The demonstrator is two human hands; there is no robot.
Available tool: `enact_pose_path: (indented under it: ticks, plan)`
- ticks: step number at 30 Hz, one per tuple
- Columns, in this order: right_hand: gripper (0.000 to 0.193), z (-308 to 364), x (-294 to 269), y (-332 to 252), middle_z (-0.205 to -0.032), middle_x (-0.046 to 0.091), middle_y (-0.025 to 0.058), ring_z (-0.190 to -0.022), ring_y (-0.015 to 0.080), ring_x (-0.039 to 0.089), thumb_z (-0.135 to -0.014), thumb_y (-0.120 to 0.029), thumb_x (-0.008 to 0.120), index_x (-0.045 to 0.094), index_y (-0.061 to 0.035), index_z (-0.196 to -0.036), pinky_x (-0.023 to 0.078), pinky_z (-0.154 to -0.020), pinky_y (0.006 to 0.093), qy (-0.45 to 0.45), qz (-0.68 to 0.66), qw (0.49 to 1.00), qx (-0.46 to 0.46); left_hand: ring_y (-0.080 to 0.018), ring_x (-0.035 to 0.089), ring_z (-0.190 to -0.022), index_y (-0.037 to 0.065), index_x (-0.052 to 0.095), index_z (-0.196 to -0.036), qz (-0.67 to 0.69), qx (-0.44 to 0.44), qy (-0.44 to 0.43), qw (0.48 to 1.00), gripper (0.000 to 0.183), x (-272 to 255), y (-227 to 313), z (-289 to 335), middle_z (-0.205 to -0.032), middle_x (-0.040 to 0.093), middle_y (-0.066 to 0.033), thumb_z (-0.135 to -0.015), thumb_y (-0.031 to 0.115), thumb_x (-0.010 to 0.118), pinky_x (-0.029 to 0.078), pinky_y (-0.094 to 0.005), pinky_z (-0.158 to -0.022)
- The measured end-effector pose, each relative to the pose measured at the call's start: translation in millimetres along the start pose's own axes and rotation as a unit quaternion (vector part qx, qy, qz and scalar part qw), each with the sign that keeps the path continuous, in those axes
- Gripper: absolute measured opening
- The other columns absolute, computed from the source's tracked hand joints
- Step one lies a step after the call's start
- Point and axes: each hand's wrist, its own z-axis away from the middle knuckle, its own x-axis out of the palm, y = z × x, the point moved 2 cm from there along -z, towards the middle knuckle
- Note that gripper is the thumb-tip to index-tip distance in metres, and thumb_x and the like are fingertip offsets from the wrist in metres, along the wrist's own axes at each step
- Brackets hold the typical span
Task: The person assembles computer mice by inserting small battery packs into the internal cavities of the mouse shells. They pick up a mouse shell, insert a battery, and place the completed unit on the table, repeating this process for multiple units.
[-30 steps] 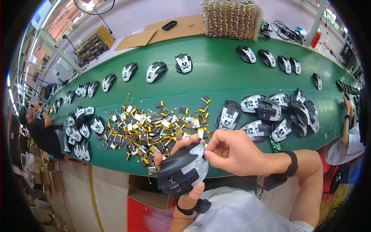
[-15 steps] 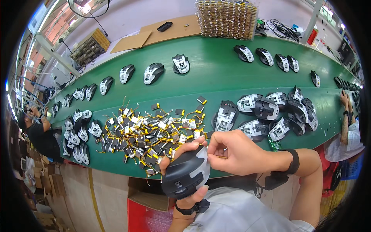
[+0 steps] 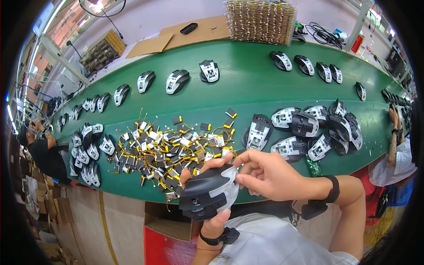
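Note:
A black and silver computer mouse is tilted up over the table's near edge. My left hand grips it from below, the thumb on its near side and the fingers round its far side. At its right end, the fingers of my right hand are pinched together against the silver rim. Whatever they hold, if anything, is hidden. Just beyond the mouse lies a heap of small battery packs with yellow tape and thin wires. To the right of the heap, another mouse shell rests on the green table.
More mouse shells are piled at the right, and others at the left. A spaced row of them runs along the far strip. Behind stands a clear tray stack. Co-workers sit at both ends; an open carton is below.
The mouse has turned a little in my left hand and shifted slightly left. My right fingers have moved a little along its rim, and the right hand has opened out slightly at the back.

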Motion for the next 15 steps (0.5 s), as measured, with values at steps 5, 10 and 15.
enact_pose_path:
  ticks: [5, 10, 15]
  plan:
    - [0.029, -4.0, -3.8, 6.8, -0.085, 0.070, 0.0088, -0.066, 0.0078, 0.062, -0.094, -0.010, 0.064, 0.056, 0.0092, -0.114, 0.051, -0.059, 0.0223, -0.065, -0.042, 0.996, 0.038, -0.0434, 0.045, -0.131, 0.035, 0.018, -0.152, 0.002, -0.002, -0.023, 1.000, 0.102, -3.2, -0.5, 0.3, -0.134, 0.046, -0.0224, -0.073, 0.033, 0.081, 0.040, -0.0531, -0.106]
    - [0.021, -1.0, -1.7, 5.6, -0.078, 0.071, 0.0105, -0.063, 0.0117, 0.065, -0.092, -0.010, 0.064, 0.061, 0.0082, -0.102, 0.052, -0.057, 0.0259, -0.042, -0.030, 0.999, 0.016, -0.0446, 0.043, -0.131, 0.038, 0.017, -0.152, -0.011, -0.024, -0.036, 0.999, 0.102, -5.0, 3.8, 3.4, -0.134, 0.046, -0.0227, -0.073, 0.031, 0.081, 0.040, -0.0536, -0.105]
    - [0.018, -1.5, 1.1, 7.8, -0.074, 0.070, 0.0116, -0.063, 0.0137, 0.066, -0.088, -0.008, 0.065, 0.060, 0.0073, -0.096, 0.053, -0.058, 0.0279, -0.015, 0.011, 1.000, -0.016, -0.0457, 0.043, -0.130, 0.038, 0.020, -0.151, -0.030, -0.019, -0.062, 0.997, 0.100, -3.6, 4.0, 6.2, -0.133, 0.047, -0.0215, -0.072, 0.028, 0.081, 0.039, -0.0553, -0.106]
